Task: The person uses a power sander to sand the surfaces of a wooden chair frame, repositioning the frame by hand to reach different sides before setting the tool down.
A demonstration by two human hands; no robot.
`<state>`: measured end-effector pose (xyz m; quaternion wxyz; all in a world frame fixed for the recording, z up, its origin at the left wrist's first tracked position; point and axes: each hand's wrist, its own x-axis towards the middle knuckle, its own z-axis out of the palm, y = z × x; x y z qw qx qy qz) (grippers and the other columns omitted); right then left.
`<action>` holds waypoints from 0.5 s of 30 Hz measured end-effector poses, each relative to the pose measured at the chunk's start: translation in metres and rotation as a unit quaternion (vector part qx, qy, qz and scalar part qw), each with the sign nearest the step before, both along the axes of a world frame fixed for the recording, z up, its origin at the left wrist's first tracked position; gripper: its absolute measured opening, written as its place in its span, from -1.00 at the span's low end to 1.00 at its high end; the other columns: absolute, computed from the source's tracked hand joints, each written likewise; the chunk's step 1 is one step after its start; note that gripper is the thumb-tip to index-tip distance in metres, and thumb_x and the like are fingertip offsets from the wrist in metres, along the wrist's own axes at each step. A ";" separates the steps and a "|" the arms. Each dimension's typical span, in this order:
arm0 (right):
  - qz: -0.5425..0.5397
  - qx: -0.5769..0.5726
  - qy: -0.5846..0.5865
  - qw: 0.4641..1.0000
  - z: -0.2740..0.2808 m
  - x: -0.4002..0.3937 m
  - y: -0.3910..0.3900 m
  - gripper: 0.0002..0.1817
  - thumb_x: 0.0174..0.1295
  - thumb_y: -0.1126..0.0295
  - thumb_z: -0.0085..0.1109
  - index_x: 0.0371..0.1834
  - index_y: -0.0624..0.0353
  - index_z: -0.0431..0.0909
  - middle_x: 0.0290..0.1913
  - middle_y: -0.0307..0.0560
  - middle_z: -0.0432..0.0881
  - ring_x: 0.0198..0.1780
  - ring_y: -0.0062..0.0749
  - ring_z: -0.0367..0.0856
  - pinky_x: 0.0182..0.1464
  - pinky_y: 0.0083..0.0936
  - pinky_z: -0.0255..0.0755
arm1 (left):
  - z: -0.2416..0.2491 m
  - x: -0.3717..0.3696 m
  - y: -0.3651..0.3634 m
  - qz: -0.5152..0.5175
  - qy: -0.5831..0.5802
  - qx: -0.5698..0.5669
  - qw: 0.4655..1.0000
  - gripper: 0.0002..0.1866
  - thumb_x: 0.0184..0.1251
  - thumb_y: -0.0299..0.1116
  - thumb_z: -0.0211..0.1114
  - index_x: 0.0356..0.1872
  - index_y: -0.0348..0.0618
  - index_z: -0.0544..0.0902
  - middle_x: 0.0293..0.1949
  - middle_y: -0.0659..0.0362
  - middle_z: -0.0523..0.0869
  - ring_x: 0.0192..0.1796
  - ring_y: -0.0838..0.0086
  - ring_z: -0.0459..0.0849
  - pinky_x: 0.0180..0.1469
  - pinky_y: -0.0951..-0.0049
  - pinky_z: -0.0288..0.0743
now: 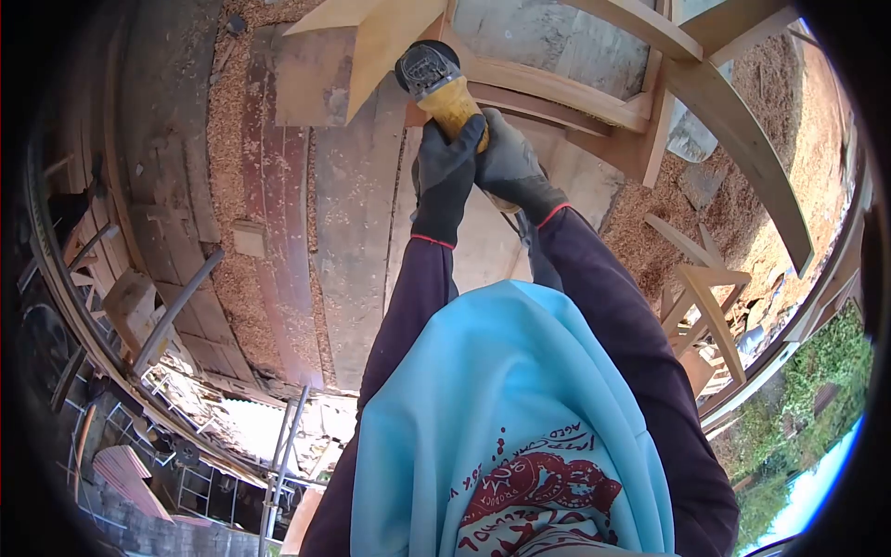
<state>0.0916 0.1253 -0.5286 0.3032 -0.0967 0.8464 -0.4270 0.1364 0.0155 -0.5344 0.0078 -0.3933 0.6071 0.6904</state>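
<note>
A yellow angle grinder (452, 104) with a dark metal head and round disc is held between both hands near the top middle. My left hand (444, 172), in a grey and black glove with a red cuff edge, is closed on its body from the left. Wrapped round the same body from the right is my right hand (512, 167), gloved alike. The disc meets or overlaps the edge of a pale wooden piece (394, 42); contact cannot be made out. A long wooden frame rail (557, 91) runs to the right of the grinder.
Curved wooden parts (742, 139) stand at the upper right, with more wooden pieces (710, 302) below them. Sawdust and shavings (243, 288) lie along the floor boards (357, 213). Metal poles (283, 455) rise at the lower left. A small wood block (249, 239) lies on the left.
</note>
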 end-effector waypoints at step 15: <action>0.250 -0.012 -0.011 0.968 0.015 0.055 0.039 -0.48 0.22 0.28 0.34 0.21 0.22 0.45 -0.03 0.33 0.70 0.08 0.29 0.67 0.06 -0.03 0.55 | 0.038 0.100 0.082 0.233 -0.081 -0.045 0.968 -0.39 0.40 -0.09 0.43 0.27 -0.30 0.47 0.07 -0.10 0.74 0.11 0.13 0.77 0.11 0.22 0.61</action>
